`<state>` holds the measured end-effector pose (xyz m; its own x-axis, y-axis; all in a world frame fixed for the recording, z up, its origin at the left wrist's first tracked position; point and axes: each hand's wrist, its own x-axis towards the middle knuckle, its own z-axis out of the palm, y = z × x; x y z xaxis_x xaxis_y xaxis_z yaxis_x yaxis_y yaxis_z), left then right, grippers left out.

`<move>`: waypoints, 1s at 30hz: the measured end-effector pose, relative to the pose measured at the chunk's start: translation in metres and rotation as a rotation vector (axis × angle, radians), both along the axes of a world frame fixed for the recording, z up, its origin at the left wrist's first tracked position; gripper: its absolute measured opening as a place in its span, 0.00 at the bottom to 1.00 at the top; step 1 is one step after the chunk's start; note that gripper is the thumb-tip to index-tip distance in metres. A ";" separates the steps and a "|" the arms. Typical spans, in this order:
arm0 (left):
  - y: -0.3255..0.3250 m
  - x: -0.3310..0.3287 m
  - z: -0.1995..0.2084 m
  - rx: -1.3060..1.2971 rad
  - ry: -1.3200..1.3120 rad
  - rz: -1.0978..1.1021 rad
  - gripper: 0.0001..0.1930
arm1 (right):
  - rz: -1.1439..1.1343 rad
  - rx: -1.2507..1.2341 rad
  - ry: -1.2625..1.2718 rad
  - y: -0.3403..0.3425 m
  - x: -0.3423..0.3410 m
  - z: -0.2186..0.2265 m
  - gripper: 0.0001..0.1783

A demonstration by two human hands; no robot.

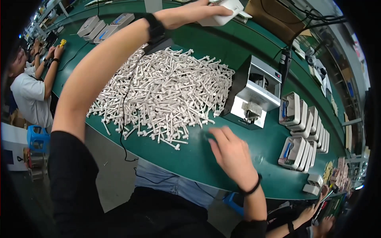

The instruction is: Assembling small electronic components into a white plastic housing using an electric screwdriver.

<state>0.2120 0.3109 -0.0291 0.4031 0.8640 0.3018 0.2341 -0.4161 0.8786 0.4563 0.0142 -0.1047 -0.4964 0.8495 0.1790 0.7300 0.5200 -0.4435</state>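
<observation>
My left arm reaches across to the far side of the bench, and my left hand [189, 15] grips a white plastic tray-like piece [227, 12] at the top edge. Its full shape is cut off by the frame. Below that arm spreads a large heap of small white plastic rods with knobbed ends [170, 87]. My right hand [234, 154] hovers at or just above the green bench, right of the heap's near edge, fingers apart and holding nothing. Beyond it stands a black and silver bench machine [256, 93] with a small metal fixture [252, 109] at its front.
Nested off-white trays [291, 152] line the bench on the right, some with blue items inside. More trays [97, 29] are at the far left. A black cable [124, 115] runs over the heap. Co-workers sit left [33, 85] and lower right [303, 216]. Blue stools [37, 137] stand below.
</observation>
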 end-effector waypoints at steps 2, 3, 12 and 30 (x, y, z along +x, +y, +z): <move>-0.063 -0.009 0.035 -0.131 -0.145 -0.055 0.47 | 0.023 0.034 -0.037 0.014 -0.019 -0.014 0.12; -0.091 -0.015 0.041 -0.272 -0.284 -0.095 0.46 | 0.043 0.049 -0.070 0.021 -0.027 -0.020 0.11; -0.328 -0.043 -0.088 -0.774 -1.105 -0.283 0.51 | -0.060 0.100 -0.121 0.018 -0.045 -0.047 0.11; -0.354 0.058 -0.137 -0.778 -1.076 0.020 0.60 | -0.551 -0.277 0.646 -0.059 0.030 -0.025 0.06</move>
